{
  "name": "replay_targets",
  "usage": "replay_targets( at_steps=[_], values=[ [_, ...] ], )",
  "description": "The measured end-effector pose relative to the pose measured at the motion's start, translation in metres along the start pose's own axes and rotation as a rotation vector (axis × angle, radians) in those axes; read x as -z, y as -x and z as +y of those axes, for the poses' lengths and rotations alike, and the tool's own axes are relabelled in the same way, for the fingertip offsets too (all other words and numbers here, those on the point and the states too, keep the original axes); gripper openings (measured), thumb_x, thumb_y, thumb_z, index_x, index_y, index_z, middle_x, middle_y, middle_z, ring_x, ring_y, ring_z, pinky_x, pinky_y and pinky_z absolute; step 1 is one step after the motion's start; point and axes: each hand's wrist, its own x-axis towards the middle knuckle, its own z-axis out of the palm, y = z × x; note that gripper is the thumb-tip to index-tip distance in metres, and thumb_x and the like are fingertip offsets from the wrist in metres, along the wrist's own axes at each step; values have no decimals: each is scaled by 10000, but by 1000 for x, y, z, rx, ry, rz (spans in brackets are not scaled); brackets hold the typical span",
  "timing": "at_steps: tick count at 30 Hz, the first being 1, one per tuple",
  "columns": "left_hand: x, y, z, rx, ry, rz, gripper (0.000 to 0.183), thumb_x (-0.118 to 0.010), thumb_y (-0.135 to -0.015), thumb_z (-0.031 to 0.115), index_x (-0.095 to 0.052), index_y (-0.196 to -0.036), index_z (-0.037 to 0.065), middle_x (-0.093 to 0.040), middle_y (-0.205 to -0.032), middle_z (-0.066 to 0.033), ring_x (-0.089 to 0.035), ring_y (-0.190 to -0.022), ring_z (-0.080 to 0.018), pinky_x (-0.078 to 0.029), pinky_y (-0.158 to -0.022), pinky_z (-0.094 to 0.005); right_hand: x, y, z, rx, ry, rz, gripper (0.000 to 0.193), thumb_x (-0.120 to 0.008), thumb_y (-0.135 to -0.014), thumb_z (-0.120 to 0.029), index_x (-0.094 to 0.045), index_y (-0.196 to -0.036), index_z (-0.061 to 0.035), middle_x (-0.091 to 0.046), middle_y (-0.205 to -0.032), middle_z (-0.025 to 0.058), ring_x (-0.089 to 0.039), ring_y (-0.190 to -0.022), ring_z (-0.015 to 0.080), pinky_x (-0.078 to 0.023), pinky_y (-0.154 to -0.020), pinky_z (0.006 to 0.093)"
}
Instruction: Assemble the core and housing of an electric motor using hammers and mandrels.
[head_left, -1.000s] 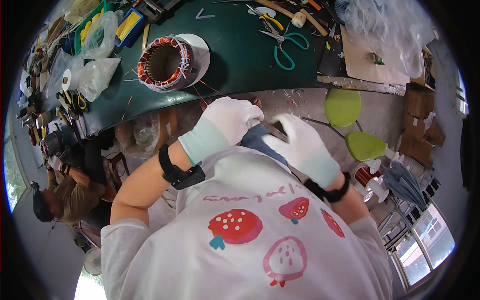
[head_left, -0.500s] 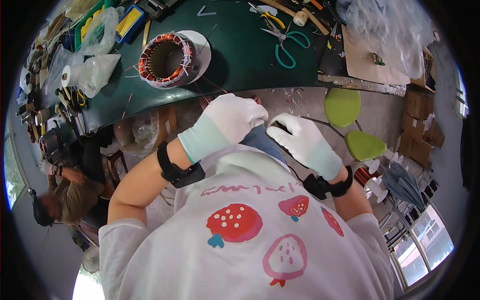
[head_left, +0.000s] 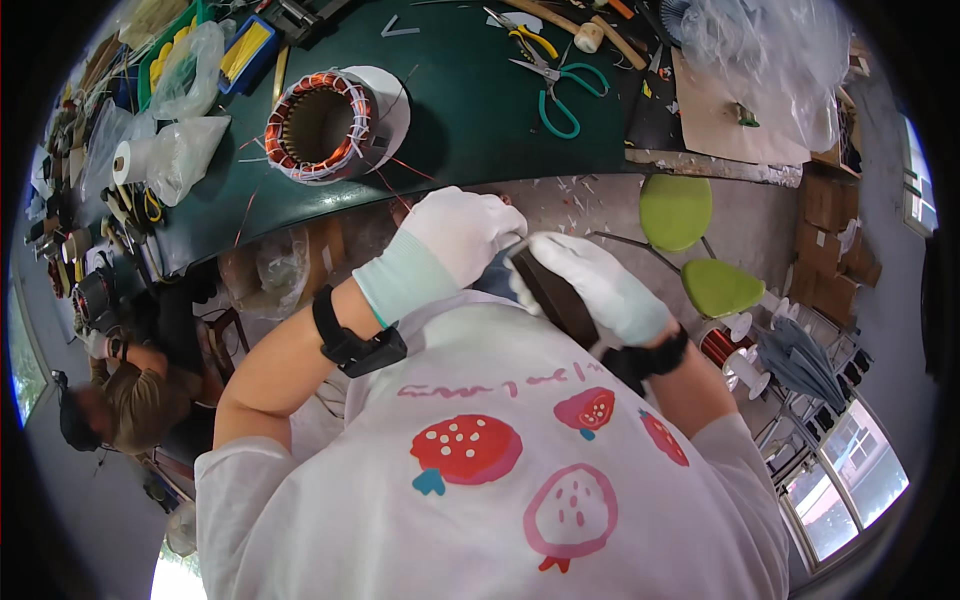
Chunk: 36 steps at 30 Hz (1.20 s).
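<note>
My left hand, in a white glove with a mint cuff, is held in front of my lap with its fingers pinched together. What they hold, if anything, is too small to make out. Close beside it, my right hand, gloved the same way, grips a dark brown rectangular block with its broad side showing. A motor stator with copper windings laced in white cord lies on the green table, its bore facing me. Thin reddish lead wires run from it over the table edge towards my left hand.
On the green table are teal-handled scissors, yellow-handled pliers, a wooden mallet and a blue bin. Plastic bags lie at both ends. Green chairs stand to the right; another person sits at left.
The dark block in my right hand has turned so its broad side shows; before, only a thin dark edge was visible. My left hand stays pinched, shifted slightly left with the whole view.
</note>
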Motion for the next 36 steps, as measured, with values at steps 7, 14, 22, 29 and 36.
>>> replay_targets(
  at_steps=[7, 14, 22, 29, 36],
  values=[
    [-3, 1, 1, -9, 14, 39, 118, -685, -877, 124, -742, -976, 97, -733, -932, -91, -687, -852, -327, -537, -755, -429, 20, 15, 9, -160, -216, -54, 459, -443, -1116, -429, -654, -1137, -21, -680, -909, 63, -635, -785, 145, -515, -735, 281],
    [-4, 0, 3, -17, -19, 93, 123, -690, -873, 120, -749, -979, 101, -733, -932, -91, -689, -855, -324, -534, -752, -432, 28, 10, 26, -153, -405, -119, 481, -405, -1129, -442, -634, -1178, -21, -655, -924, 62, -608, -765, 161, -522, -721, 300],
    [-8, -1, 2, -7, 23, 61, 106, -689, -877, 124, -746, -961, 92, -731, -910, -100, -690, -833, -328, -536, -744, -438, 16, -6, 23, -193, -529, -93, 498, -451, -1108, -474, -629, -1188, -16, -670, -972, 81, -624, -792, 189, -536, -754, 323],
    [-10, 2, 1, 9, 38, 150, 129, -683, -881, 104, -738, -997, 107, -725, -927, -103, -680, -865, -339, -526, -748, -448, 6, -12, 13, -1, -48, 8, 390, -489, -1106, -400, -628, -1154, -38, -656, -937, 35, -616, -800, 106, -514, -746, 256],
    [-10, -1, 0, 47, 30, 80, 109, -682, -901, 124, -737, -993, 102, -727, -927, -99, -680, -865, -329, -515, -756, -425, 30, 6, 21, 130, 685, 247, 292, -654, -1003, -296, -664, -1120, -29, -683, -948, 121, -658, -826, 199, -530, -776, 346]
  ],
)
